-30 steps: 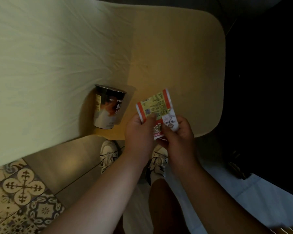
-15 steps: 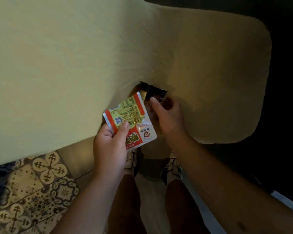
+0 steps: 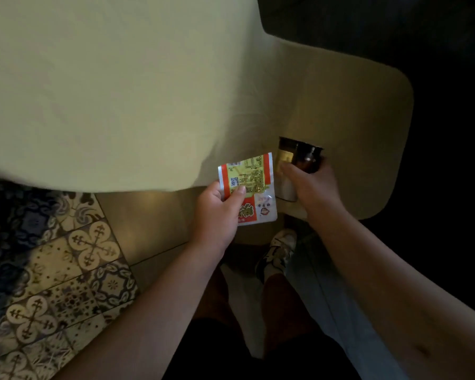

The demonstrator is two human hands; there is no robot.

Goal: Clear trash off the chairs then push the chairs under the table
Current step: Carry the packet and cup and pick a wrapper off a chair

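Observation:
My left hand [image 3: 217,212] pinches a flat red, yellow and white snack wrapper [image 3: 248,185] by its lower left corner, holding it in the air beside the table edge. My right hand [image 3: 310,185] is wrapped around a dark paper cup [image 3: 299,157] that stands on the pale wooden chair seat [image 3: 362,127]. The fingers cover the cup's lower half; its dark rim shows above them. The chair seat sticks out to the right from under the cloth-covered table [image 3: 107,91].
The table's cloth hangs over its edge just left of the cup. Patterned floor tiles [image 3: 66,270] lie at the lower left, plain floor below the table edge. My shoe [image 3: 280,248] stands right below the chair's front edge. Dark space lies to the right of the chair.
The right hand let go of the wrapper, reached to the cup on the seat and closed around it. The left hand keeps the wrapper alone. The view shifted left.

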